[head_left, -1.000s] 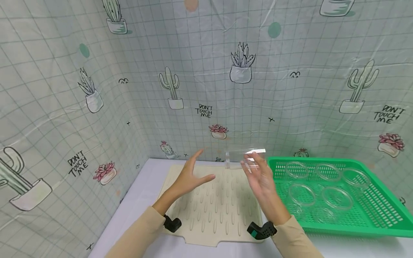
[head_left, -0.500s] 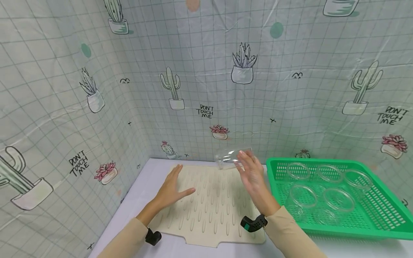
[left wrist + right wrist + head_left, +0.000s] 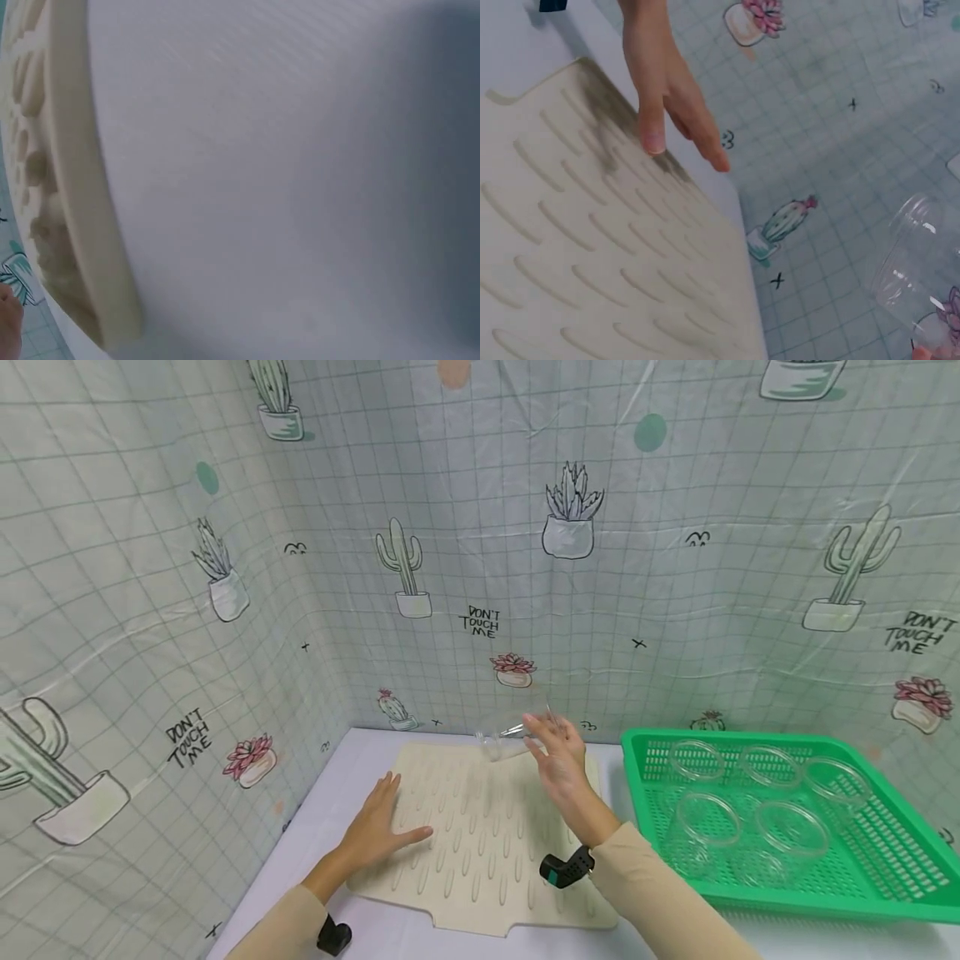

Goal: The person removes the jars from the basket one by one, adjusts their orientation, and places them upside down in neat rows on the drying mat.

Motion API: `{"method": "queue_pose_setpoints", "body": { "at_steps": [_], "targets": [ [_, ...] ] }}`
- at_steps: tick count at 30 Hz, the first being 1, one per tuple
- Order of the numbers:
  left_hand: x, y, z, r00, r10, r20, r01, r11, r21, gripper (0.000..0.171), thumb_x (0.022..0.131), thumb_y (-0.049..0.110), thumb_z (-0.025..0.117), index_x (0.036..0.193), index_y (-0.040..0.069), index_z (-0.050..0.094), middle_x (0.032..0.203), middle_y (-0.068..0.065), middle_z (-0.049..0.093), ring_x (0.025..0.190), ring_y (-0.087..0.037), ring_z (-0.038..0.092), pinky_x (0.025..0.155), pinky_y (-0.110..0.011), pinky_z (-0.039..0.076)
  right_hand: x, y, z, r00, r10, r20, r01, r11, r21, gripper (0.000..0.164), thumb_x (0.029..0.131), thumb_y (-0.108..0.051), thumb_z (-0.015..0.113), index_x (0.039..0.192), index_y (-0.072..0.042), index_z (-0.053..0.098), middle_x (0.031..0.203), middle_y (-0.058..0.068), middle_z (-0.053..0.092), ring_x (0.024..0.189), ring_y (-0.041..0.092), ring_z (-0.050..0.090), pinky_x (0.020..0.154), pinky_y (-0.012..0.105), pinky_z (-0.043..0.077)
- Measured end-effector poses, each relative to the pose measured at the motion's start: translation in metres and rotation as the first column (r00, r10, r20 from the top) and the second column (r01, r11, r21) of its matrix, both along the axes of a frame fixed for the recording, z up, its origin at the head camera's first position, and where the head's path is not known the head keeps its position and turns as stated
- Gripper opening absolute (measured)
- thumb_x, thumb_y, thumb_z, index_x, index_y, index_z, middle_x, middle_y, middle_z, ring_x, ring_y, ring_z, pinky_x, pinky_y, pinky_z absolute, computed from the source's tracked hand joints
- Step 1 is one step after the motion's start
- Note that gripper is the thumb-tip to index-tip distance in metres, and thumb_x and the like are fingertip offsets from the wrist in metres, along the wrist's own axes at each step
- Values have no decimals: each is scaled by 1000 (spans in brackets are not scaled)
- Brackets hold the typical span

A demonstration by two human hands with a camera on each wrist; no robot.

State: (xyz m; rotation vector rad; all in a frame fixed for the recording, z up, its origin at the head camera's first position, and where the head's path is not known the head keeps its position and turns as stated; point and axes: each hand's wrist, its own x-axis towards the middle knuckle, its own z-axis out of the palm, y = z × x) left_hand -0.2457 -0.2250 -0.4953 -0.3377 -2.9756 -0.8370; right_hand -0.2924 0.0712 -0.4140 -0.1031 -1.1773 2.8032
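Observation:
My right hand point(image 3: 562, 768) grips a clear plastic jar point(image 3: 504, 735) by its base end, above the far edge of a beige ridged mat point(image 3: 480, 843). Lying nearly sideways, the jar has its threaded mouth toward the left. In the right wrist view the same jar point(image 3: 915, 262) shows at the lower right, with only a fingertip beside it. My left hand point(image 3: 372, 828) is over the mat's left edge, fingers extended, thumb apart, holding nothing. From the right wrist, that left hand point(image 3: 667, 90) appears beside the mat's edge.
A green perforated basket point(image 3: 795, 893) stands at the right, with several clear jars point(image 3: 708, 822) upright inside. Behind the white table point(image 3: 300, 835) hangs a cactus-print grid curtain point(image 3: 465, 527), which also closes off the left side.
My right hand has carried the jar leftward, tilting its mouth slightly downward. My left hand has moved left and toward me, to the mat's left edge.

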Motion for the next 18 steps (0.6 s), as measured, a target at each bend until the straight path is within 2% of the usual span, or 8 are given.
{"method": "queue_pose_setpoints", "body": {
  "at_steps": [6,10,14,18],
  "targets": [
    [5,-5,-7,998,-30,62,30,1000,8,115,81,60,74,157,-5,16,163,-23,11,150,-40,8,117,-58,17,-9,-18,-9,1000,-6,17,5,998,69,71,90,8,64,149,6,25,131,14,45,110,18,56,113,48,34],
    [5,-6,-13,993,-51,105,52,999,-11,116,82,64,71,157,-5,14,164,-22,9,150,-39,7,118,-56,17,-13,-30,-15,1000,-10,30,6,989,147,65,88,5,68,143,6,33,136,21,44,116,23,52,111,47,38],
    [6,-6,-14,991,-61,123,65,997,-30,117,81,65,71,156,-6,16,163,-24,11,150,-40,8,118,-56,17,-16,-41,-20,1000,7,30,-14,968,249,68,87,0,72,144,4,36,145,26,41,129,30,47,108,46,41],
    [8,-5,-12,988,-79,134,90,993,-82,118,80,67,71,154,-10,20,162,-27,13,149,-42,10,118,-56,18,-20,-52,-22,1000,3,21,-10,934,356,75,84,-4,77,146,3,36,145,27,43,132,36,46,107,45,42]
  ]
}}
